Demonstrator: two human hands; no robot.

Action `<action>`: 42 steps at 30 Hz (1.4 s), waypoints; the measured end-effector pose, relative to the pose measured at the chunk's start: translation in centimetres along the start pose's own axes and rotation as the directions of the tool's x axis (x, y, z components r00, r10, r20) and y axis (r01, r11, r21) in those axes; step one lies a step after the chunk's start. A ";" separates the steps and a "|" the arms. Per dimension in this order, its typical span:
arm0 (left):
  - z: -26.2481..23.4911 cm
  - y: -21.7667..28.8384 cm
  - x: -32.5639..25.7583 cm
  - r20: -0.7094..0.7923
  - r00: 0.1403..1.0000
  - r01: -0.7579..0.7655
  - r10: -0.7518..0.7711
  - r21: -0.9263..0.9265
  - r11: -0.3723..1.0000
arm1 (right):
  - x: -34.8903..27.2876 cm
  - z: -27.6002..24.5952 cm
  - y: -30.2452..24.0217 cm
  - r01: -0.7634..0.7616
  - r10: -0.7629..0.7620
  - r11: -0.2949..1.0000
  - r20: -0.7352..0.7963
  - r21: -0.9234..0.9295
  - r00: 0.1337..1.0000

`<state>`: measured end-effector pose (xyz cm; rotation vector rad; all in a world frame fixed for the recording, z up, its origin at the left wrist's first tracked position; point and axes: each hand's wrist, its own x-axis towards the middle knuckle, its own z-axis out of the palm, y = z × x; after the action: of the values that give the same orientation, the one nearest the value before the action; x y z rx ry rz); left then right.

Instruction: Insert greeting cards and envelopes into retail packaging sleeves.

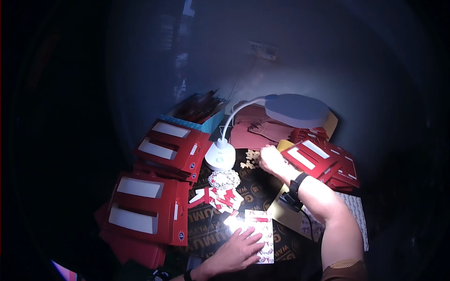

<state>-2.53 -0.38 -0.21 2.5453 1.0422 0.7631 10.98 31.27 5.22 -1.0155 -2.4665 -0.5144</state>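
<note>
So closest to the camera is the right arm (344, 234), reaching across the black counter (287, 236). Far left there's two stacks of red cards (171, 210) with white panels, then a white lamp (220, 158). In front of it sit a crinkly grey-white bundle (224, 180) and a heap of red and white strips (226, 200). Left hand (241, 246) lies on a patterned white sheet (267, 230), fingers a bit apart. Small tan pieces (248, 161) are right beside the right hand (273, 160); glare's bad, so can't tell if those fingers are pinching anything. More red cards past that.
</note>
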 end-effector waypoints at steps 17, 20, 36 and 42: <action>-0.6 0.9 -0.7 -0.196 0.977 0.020 -0.080 -0.291 0.957 | 4.9 5.8 -1.5 -0.130 0.141 0.990 0.440 -0.056 0.887; -0.8 0.8 -0.5 -0.177 0.979 0.005 -0.099 -0.469 0.883 | 5.3 5.5 -1.5 -0.100 0.128 0.991 0.477 -0.084 0.869; -0.8 1.1 -0.8 -0.174 0.983 0.014 -0.059 -0.246 0.969 | 5.3 4.6 -0.3 -0.124 0.146 0.988 0.312 -0.088 0.939; -0.5 1.1 -1.0 -0.158 0.976 0.091 -0.153 -0.344 0.934 | 4.9 3.9 0.5 -0.042 0.080 0.978 0.179 -0.204 0.981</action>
<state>-2.77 -1.80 0.35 2.1337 1.0138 1.0554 7.26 36.28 4.49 -1.2675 -2.5752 -0.6862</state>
